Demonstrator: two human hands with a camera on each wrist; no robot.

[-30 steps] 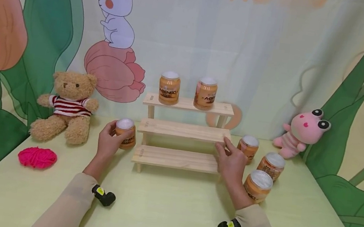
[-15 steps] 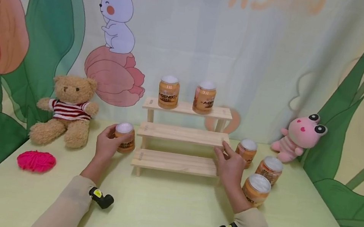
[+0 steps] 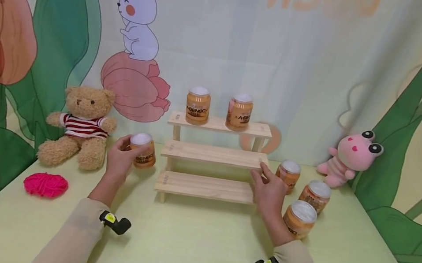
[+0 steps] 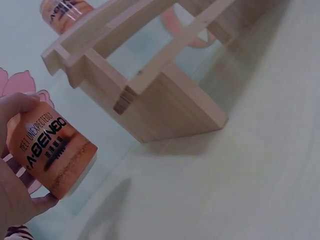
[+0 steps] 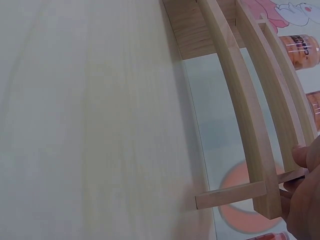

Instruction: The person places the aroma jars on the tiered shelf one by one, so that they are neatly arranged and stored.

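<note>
My left hand (image 3: pixel 121 157) grips an orange jar (image 3: pixel 146 159) with a pale lid, to the left of the three-step wooden shelf (image 3: pixel 212 154). In the left wrist view the jar (image 4: pixel 52 150) is tilted and clear of the table, its dark "A-BENBO" lettering facing the camera, with fingers and thumb around it. My right hand (image 3: pixel 271 192) holds the right end of the shelf's middle step, thumb and forefinger at the board's edge. Two matching jars, one left (image 3: pixel 198 106) and one right (image 3: pixel 239 113), stand upright on the top step.
Three more jars stand on the table right of the shelf: a back one (image 3: pixel 288 176), a middle one (image 3: pixel 315 196) and a front one (image 3: pixel 299 219). A teddy bear (image 3: pixel 83 126) and pink yarn (image 3: pixel 45 184) lie left; a pink frog plush (image 3: pixel 351 156) sits at the back right.
My left hand has lifted the jar off the table and shifted it slightly left. The right hand stays at the shelf. The head view has tilted a little.
</note>
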